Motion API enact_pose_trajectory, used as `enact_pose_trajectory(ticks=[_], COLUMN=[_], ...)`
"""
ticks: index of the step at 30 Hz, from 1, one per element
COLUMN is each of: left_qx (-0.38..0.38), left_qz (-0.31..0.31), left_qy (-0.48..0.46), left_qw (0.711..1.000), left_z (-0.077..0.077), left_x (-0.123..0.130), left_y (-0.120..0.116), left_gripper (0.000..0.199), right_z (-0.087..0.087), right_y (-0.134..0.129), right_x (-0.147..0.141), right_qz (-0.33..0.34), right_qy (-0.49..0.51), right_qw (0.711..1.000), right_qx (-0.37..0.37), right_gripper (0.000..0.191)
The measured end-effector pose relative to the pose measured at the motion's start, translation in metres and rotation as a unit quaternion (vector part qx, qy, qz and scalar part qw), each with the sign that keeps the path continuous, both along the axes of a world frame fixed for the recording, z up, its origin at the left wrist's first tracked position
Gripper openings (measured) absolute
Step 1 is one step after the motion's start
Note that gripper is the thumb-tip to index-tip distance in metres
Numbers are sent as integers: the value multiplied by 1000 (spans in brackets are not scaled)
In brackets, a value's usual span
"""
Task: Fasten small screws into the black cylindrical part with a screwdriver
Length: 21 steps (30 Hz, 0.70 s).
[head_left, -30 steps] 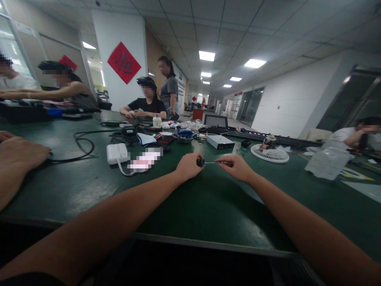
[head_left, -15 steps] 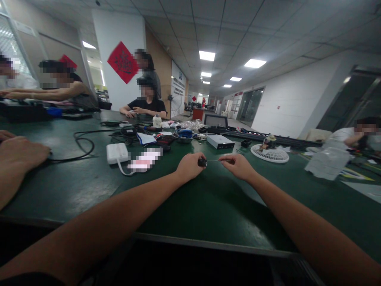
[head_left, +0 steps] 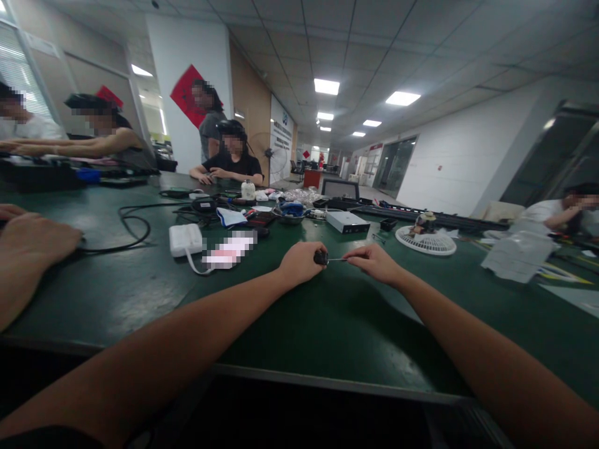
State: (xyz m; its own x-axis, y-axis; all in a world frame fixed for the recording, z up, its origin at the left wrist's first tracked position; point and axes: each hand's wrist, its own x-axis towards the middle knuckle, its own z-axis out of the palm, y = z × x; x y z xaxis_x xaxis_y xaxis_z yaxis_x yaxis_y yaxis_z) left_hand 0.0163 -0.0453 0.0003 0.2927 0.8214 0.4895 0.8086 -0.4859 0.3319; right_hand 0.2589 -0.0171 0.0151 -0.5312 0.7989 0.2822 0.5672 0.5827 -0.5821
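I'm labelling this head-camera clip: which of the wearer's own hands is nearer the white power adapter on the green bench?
Left. The left hand lies to the right of the white power adapter, past a pixelated patch; the right hand lies farther right, beyond the left hand.

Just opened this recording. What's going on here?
The person's left hand holds a small black cylindrical part, while the right hand pinches a thin metal shaft with its end at that part, both over a green workbench. A white power adapter and a silver box lie farther along it. A seated co-worker faces them across the bench, and a standing co-worker is behind.
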Motion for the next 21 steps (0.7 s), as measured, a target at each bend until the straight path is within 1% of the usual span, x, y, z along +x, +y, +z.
enact_pose_trajectory(ticks=[2, 4, 7, 9, 11, 13, 16, 18, 20, 21], left_qx=[5, 9, 10, 14, 20, 26, 40, 40, 25, 14], left_qz=[-2, 3, 5, 0, -6, -11, -11, 0, 12, 17], left_qy=[1, 0, 3, 7, 10, 14, 22, 34, 45, 47], left_qw=[1000, 1000, 1000, 1000, 1000, 999, 999, 999, 999, 999], left_z=[0, 0, -1, -2, -2, 0, 3, 4, 4, 4], left_x=[0, 1, 1, 1, 1, 1, 2, 2, 1, 1], left_y=[0, -1, -1, -1, -2, -3, -4, -4, -4, -3], left_gripper=[33, 32, 29, 28, 28, 28, 29, 30, 30, 31], right_z=[0, 0, 2, 4, 6, 6, 3, 0, -2, -3], right_y=[0, 0, -2, -4, -5, -5, -2, 1, 4, 4], right_x=[-1, -2, -3, -4, -4, -3, -1, 0, 1, 1], right_qz=[-10, -36, -50, -40, -28, -24, -37, -46, -55, -59], right_qy=[25, 27, -45, -91, -106, -95, -53, -14, 10, 9], right_qw=[1000, 999, 996, 993, 993, 995, 998, 998, 997, 997], right_qx=[-8, 14, 56, 60, 42, 24, 0, -31, -57, -55], right_gripper=[37, 36, 31, 30, 31, 32, 33, 37, 40, 40])
